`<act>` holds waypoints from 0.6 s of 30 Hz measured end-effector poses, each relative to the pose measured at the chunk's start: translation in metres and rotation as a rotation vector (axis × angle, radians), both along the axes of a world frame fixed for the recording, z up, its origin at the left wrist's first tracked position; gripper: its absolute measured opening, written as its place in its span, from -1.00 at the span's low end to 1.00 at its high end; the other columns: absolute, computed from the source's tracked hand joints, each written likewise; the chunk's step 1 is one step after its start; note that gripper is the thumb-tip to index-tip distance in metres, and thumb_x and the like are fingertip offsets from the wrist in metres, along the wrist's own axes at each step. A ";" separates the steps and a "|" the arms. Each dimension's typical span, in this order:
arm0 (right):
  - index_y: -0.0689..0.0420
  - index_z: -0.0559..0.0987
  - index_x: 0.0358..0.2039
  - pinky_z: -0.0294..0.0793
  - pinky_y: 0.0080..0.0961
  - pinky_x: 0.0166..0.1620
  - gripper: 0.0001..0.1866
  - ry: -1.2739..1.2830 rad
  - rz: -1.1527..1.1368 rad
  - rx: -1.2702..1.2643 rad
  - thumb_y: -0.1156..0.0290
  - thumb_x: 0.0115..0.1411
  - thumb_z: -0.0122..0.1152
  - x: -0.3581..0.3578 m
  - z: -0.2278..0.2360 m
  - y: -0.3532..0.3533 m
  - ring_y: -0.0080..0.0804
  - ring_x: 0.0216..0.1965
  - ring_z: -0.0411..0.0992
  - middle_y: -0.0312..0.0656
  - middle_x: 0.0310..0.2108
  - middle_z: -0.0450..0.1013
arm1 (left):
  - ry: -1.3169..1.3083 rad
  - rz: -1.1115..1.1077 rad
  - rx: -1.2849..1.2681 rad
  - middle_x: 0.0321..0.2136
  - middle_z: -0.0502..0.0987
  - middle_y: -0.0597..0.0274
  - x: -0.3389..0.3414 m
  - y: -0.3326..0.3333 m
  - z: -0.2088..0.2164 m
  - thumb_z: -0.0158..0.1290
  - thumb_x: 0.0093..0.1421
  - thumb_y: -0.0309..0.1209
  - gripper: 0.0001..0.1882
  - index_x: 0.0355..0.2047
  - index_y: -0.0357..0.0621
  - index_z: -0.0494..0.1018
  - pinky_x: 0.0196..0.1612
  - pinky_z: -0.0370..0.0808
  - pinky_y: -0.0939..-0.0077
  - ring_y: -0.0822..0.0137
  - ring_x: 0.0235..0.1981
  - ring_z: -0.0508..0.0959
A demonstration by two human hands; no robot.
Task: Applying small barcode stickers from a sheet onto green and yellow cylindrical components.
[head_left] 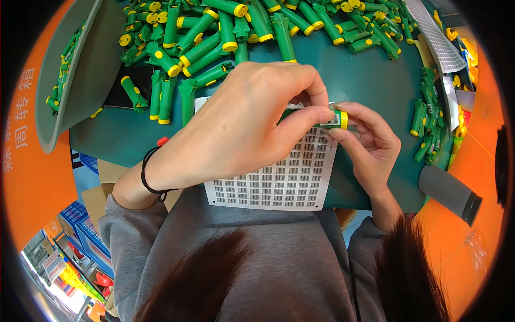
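Observation:
My right hand grips a small green tube with a yellow end, held level above the sheet. On its side is a white barcode sticker. My left hand, with a black band at the wrist, reaches across from the left, its thumb and index finger bent into a pinch at the sticker. The thumb tip touches the sticker's edge; the other left fingers are hidden behind the hand, as is part of the tube. Beneath both hands lies a white sheet of barcode stickers, partly covered by the left hand.
Many green tubes with yellow ends are heaped across the far side of the green table. More green pieces lie at the right edge. A grey bin stands at left, a grey cylinder at right.

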State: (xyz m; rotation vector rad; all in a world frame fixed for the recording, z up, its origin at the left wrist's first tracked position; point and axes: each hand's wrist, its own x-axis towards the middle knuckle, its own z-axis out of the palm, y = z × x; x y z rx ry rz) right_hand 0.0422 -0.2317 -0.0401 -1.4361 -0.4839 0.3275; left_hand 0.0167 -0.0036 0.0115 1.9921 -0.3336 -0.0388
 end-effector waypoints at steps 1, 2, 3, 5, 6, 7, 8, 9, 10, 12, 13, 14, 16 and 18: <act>0.45 0.49 0.06 0.63 -0.50 -0.07 -0.59 -0.001 -0.002 0.000 0.78 0.18 0.28 0.000 0.000 0.000 -0.36 -0.08 0.56 0.03 -0.01 0.52 | -0.022 -0.018 0.009 -0.36 0.62 0.17 0.001 0.000 0.000 0.20 0.22 -0.53 -0.90 -0.32 -0.33 0.52 -0.17 0.58 0.50 0.33 -0.31 0.65; 0.45 0.49 0.06 0.63 -0.50 -0.07 -0.59 0.013 0.000 0.013 0.78 0.17 0.27 -0.001 -0.001 -0.001 -0.36 -0.08 0.56 0.03 -0.02 0.52 | -0.023 -0.018 0.010 -0.36 0.62 0.17 0.001 0.000 0.001 0.20 0.22 -0.53 -0.90 -0.32 -0.33 0.52 -0.17 0.58 0.50 0.33 -0.31 0.65; 0.45 0.49 0.06 0.63 -0.50 -0.07 -0.59 0.027 0.002 0.026 0.78 0.17 0.27 -0.001 -0.001 -0.001 -0.36 -0.08 0.56 0.03 -0.02 0.53 | -0.018 -0.024 0.031 -0.36 0.62 0.17 0.001 0.000 0.002 0.20 0.22 -0.53 -0.90 -0.32 -0.33 0.52 -0.17 0.58 0.50 0.33 -0.31 0.65; 0.45 0.49 0.06 0.63 -0.50 -0.06 -0.58 0.022 0.005 0.012 0.79 0.17 0.27 -0.001 0.000 -0.001 -0.36 -0.08 0.56 0.02 -0.02 0.53 | -0.012 -0.031 0.053 -0.36 0.62 0.17 0.001 0.000 0.002 0.21 0.22 -0.53 -0.90 -0.32 -0.32 0.52 -0.16 0.58 0.49 0.33 -0.30 0.66; 0.45 0.49 0.06 0.62 -0.50 -0.05 -0.58 0.017 0.007 -0.002 0.79 0.17 0.28 -0.001 0.000 -0.002 -0.36 -0.08 0.56 0.02 -0.02 0.53 | -0.014 -0.027 0.050 -0.37 0.62 0.17 0.001 0.000 0.002 0.21 0.22 -0.52 -0.89 -0.33 -0.33 0.52 -0.17 0.58 0.49 0.33 -0.31 0.66; 0.45 0.49 0.06 0.62 -0.50 -0.05 -0.58 0.018 0.007 -0.001 0.79 0.17 0.28 -0.001 0.000 -0.001 -0.36 -0.08 0.56 0.02 -0.02 0.53 | -0.015 -0.023 0.045 -0.37 0.62 0.17 0.000 0.000 0.002 0.21 0.22 -0.52 -0.89 -0.33 -0.33 0.52 -0.18 0.58 0.49 0.32 -0.31 0.66; 0.45 0.49 0.07 0.62 -0.50 -0.05 -0.58 0.005 0.005 -0.014 0.79 0.17 0.28 -0.001 0.000 -0.001 -0.36 -0.07 0.56 0.02 -0.02 0.53 | -0.014 -0.023 0.046 -0.37 0.62 0.17 0.001 0.000 0.002 0.21 0.22 -0.52 -0.89 -0.33 -0.33 0.52 -0.18 0.58 0.49 0.32 -0.31 0.66; 0.46 0.49 0.07 0.62 -0.50 -0.04 -0.58 -0.007 0.002 -0.026 0.79 0.16 0.28 -0.001 0.001 0.000 -0.35 -0.06 0.56 0.02 -0.02 0.53 | -0.019 -0.025 0.068 -0.38 0.62 0.18 0.001 0.000 0.003 0.21 0.22 -0.52 -0.89 -0.33 -0.32 0.52 -0.19 0.58 0.49 0.32 -0.32 0.65; 0.46 0.49 0.07 0.62 -0.50 -0.04 -0.58 -0.005 0.004 -0.026 0.79 0.16 0.28 -0.001 0.000 0.000 -0.35 -0.06 0.56 0.02 -0.02 0.53 | -0.024 -0.027 0.090 -0.38 0.62 0.18 0.001 0.001 0.003 0.21 0.21 -0.52 -0.89 -0.34 -0.32 0.53 -0.20 0.57 0.48 0.32 -0.34 0.65; 0.45 0.49 0.06 0.62 -0.51 -0.03 -0.58 0.013 0.011 -0.013 0.79 0.17 0.28 -0.001 0.000 -0.001 -0.36 -0.05 0.56 0.02 -0.02 0.53 | -0.016 -0.032 0.093 -0.39 0.61 0.19 0.003 0.001 0.002 0.21 0.21 -0.52 -0.89 -0.34 -0.32 0.53 -0.21 0.57 0.48 0.32 -0.35 0.64; 0.45 0.49 0.06 0.62 -0.51 -0.03 -0.58 0.015 0.012 -0.012 0.79 0.17 0.28 -0.001 0.000 -0.001 -0.36 -0.05 0.56 0.02 -0.02 0.53 | -0.009 -0.037 0.095 -0.40 0.61 0.19 0.004 0.000 0.002 0.21 0.21 -0.52 -0.89 -0.34 -0.32 0.53 -0.23 0.57 0.48 0.32 -0.35 0.64; 0.45 0.49 0.06 0.62 -0.50 -0.03 -0.58 0.009 0.010 -0.012 0.79 0.17 0.28 -0.001 0.000 -0.001 -0.35 -0.05 0.56 0.02 -0.02 0.53 | -0.012 -0.036 0.094 -0.40 0.61 0.19 0.004 0.001 0.002 0.21 0.21 -0.52 -0.89 -0.34 -0.32 0.53 -0.23 0.57 0.48 0.32 -0.35 0.64; 0.45 0.49 0.06 0.62 -0.50 -0.02 -0.58 -0.001 0.009 -0.014 0.79 0.17 0.28 -0.002 0.000 0.000 -0.35 -0.05 0.56 0.02 -0.02 0.53 | -0.017 -0.038 0.094 -0.42 0.61 0.19 0.003 0.001 0.001 0.22 0.21 -0.52 -0.89 -0.34 -0.32 0.53 -0.23 0.57 0.48 0.32 -0.37 0.64; 0.45 0.49 0.06 0.62 -0.50 -0.02 -0.58 0.001 0.012 -0.009 0.79 0.17 0.27 0.000 0.000 -0.001 -0.34 -0.04 0.56 0.02 -0.02 0.53 | -0.005 -0.035 0.084 -0.42 0.61 0.19 0.005 0.000 0.001 0.22 0.22 -0.51 -0.88 -0.34 -0.33 0.53 -0.23 0.57 0.48 0.34 -0.37 0.63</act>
